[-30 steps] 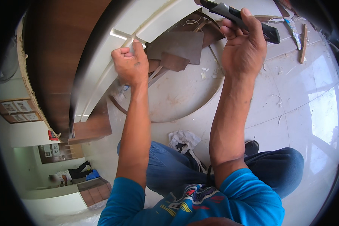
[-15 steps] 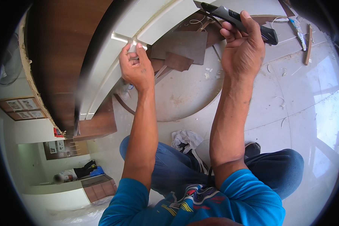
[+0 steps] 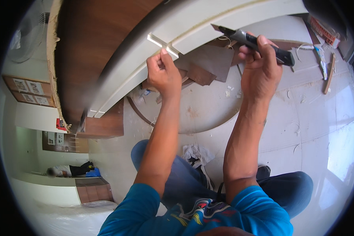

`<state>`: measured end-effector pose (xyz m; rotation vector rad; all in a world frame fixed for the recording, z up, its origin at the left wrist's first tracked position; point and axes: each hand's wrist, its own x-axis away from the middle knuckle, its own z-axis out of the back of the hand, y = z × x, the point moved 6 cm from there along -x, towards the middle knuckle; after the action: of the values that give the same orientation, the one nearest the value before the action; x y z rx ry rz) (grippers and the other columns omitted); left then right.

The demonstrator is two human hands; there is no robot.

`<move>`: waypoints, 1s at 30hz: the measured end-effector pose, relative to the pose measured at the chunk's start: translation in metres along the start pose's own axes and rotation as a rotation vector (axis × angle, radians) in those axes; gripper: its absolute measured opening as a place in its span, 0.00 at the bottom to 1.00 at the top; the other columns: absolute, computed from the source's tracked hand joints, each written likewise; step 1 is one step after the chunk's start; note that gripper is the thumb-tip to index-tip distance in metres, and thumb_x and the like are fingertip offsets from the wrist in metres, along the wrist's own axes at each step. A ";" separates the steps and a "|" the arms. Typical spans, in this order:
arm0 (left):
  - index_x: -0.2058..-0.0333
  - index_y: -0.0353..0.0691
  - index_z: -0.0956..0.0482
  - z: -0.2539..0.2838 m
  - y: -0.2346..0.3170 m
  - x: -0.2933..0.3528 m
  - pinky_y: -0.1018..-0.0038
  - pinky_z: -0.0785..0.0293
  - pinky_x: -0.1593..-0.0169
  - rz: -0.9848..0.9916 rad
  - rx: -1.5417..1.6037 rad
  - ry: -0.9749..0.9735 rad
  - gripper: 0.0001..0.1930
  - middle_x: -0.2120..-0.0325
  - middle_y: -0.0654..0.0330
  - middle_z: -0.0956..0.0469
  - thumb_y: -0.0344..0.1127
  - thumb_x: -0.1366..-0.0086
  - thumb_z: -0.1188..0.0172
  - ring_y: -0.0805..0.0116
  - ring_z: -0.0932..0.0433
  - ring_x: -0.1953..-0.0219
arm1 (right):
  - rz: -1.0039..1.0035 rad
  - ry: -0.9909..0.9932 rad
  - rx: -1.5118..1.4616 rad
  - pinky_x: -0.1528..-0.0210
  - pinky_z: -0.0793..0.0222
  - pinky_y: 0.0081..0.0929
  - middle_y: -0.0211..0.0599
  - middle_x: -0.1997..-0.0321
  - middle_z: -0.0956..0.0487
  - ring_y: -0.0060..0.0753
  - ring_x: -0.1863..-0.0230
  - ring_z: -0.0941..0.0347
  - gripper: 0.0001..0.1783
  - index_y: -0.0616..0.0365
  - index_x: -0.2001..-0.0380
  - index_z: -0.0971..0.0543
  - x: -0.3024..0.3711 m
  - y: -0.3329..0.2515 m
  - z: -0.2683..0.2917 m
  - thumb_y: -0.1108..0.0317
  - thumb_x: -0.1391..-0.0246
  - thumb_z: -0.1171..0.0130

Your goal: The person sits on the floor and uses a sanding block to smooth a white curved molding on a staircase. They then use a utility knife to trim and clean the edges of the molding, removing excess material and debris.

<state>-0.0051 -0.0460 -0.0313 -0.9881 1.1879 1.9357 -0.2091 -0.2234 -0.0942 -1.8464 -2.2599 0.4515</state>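
Observation:
A long white panel (image 3: pixel 203 34) with a brown face beside it runs across the upper part of the view, and grooves cross in its edge. My left hand (image 3: pixel 164 74) is at that crossing, thumb and fingers pinched together against the edge. Whatever lies between the fingertips, if anything, is too small to make out. My right hand (image 3: pixel 261 74) is wrapped round a black and grey utility knife (image 3: pixel 259 44). The knife's blade is out, pointing left toward the panel's edge without touching the left hand.
Brown board offcuts (image 3: pixel 202 74) lie under the panel inside a curved strip on the tiled floor (image 3: pixel 279 145). Right of them are a tube (image 3: pixel 321 63), a wooden stick (image 3: pixel 329 74) and curled shavings. A white cloth (image 3: pixel 196 154) lies by my legs. Another person (image 3: pixel 72 170) is far left.
The panel and surroundings have shifted in view. My left hand's fingers have drawn closer together at the groove crossing. The right hand holds the knife lower in view, its blade still leftward.

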 end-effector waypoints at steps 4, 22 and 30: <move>0.60 0.35 0.17 0.034 0.018 -0.039 0.63 0.23 0.51 -0.239 -0.047 0.050 0.16 0.64 0.58 0.17 0.45 0.26 0.30 0.61 0.20 0.59 | -0.023 -0.108 0.036 0.61 0.17 0.31 0.58 0.55 0.12 0.36 0.66 0.15 0.17 0.71 0.54 0.20 0.014 0.002 -0.033 0.68 0.37 0.27; 0.58 0.48 0.14 0.017 -0.021 -0.089 0.59 0.41 0.36 -0.282 -0.009 -0.241 0.19 0.54 0.65 0.12 0.57 0.34 0.27 0.61 0.21 0.46 | 0.064 -0.150 0.330 0.53 0.13 0.32 0.53 0.51 0.13 0.36 0.60 0.13 0.17 0.69 0.54 0.22 0.059 0.092 -0.107 0.68 0.34 0.27; 0.59 0.49 0.15 0.015 -0.023 -0.085 0.59 0.40 0.38 -0.303 -0.007 -0.192 0.16 0.56 0.67 0.12 0.53 0.36 0.25 0.61 0.20 0.48 | 0.081 -0.178 0.348 0.53 0.14 0.30 0.53 0.50 0.13 0.33 0.59 0.13 0.16 0.68 0.55 0.23 0.061 0.104 -0.112 0.70 0.34 0.27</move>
<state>0.0528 -0.0353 0.0364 -0.9042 0.8697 1.7496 -0.0885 -0.1322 -0.0288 -1.7793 -2.0493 0.9892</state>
